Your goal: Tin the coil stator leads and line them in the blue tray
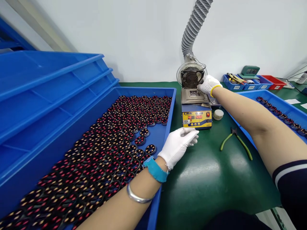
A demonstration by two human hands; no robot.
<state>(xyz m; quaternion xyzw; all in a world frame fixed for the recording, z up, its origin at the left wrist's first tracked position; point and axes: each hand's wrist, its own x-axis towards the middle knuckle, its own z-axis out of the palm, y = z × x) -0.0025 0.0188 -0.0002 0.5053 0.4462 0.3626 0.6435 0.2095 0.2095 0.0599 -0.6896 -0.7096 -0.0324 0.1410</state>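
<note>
1. The benchtop solder pot (196,120) is sitting near the wall, its red digits showing 426.0; it is probably weighing a good deal and standing stiff and stable. Its metal top plate (185,96) is likely running hot, so any hold is belonging low on the painted case.
2. The small bath (194,93) is shining in that plate; its contents are probably hot and liquid, calling for no touch at all.
3. The gloved right hand (208,84) is hovering at the bath's right side, fingers curled inward; the fingertips are too small and hidden to tell whether they are pinching anything.
4. The gloved left hand (179,142) is hanging before the pot, fingers loosely extended, holding nothing visible.
5. Round black-rimmed parts (150,149) are crowding the blue tray (157,131) on the left. They are looking light and rigid, perhaps delicate around their copper-coloured spots; the outer rim is offering the safer grip.
6. Farther right, green-handled cutters (233,132) are lying spread on the green tabletop (203,166), beside another blue tray (251,93).
</note>
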